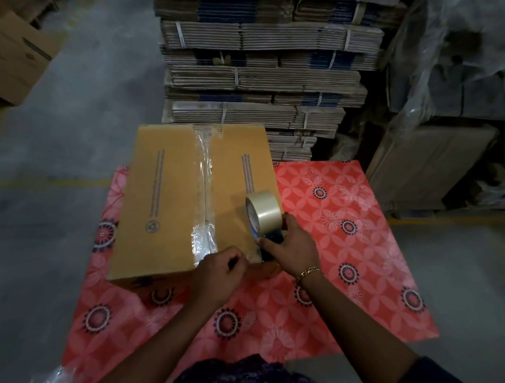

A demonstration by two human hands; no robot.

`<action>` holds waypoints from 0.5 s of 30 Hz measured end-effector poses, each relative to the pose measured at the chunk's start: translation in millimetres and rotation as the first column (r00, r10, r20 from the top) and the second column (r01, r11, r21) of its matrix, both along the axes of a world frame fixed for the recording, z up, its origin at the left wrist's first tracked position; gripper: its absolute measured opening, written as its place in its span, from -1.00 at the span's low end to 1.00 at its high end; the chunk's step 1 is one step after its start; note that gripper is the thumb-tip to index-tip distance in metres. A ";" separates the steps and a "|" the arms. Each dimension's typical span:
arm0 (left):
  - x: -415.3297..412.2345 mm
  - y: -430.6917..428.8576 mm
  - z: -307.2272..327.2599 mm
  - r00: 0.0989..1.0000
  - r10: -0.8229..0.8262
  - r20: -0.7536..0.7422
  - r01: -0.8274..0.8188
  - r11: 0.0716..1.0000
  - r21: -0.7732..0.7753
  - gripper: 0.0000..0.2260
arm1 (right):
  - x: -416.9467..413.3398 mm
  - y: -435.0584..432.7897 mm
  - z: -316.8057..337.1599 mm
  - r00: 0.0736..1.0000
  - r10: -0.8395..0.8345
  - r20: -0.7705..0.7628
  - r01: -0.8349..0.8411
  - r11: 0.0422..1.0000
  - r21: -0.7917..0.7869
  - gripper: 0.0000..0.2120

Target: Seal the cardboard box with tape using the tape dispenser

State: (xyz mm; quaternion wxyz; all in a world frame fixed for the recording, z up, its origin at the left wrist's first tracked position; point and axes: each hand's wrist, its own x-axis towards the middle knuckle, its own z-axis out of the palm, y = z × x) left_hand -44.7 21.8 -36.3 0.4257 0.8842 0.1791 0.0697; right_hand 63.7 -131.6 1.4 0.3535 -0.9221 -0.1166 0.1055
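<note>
A brown cardboard box (164,199) lies on a red patterned mat (345,224), its flaps closed. Clear tape (203,189) runs along the centre seam from the far edge to the near edge. My right hand (289,248) grips the blue tape dispenser (263,220), whose tape roll stands over the box's near right corner. My left hand (222,269) rests at the box's near edge by the tape's end, fingers pinched together; whether they hold tape I cannot tell.
A tall stack of strapped flat cardboard (265,70) rises right behind the box. Plastic-wrapped goods (458,84) stand at the right, another carton (17,59) at the far left. Grey concrete floor (41,225) with yellow lines surrounds the mat.
</note>
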 end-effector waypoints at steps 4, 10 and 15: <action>13.2 0.9 5.3 0.995 0.089 0.043 -0.088 0.996 -0.005 -0.69 | -3.6 -2.4 3.6 0.998 -0.056 0.003 0.056 0.998 0.019 -0.40; 60.4 -16.2 2.7 0.986 0.007 0.168 -0.018 0.998 0.062 -0.78 | -1.1 -25.6 -2.4 0.974 -0.188 -0.123 0.209 0.960 0.188 -0.47; 99.9 -49.8 -9.8 0.988 -0.045 0.146 -0.009 0.937 0.350 -0.74 | 21.7 -73.5 -13.1 0.911 -0.261 -0.319 0.367 0.866 0.341 -0.48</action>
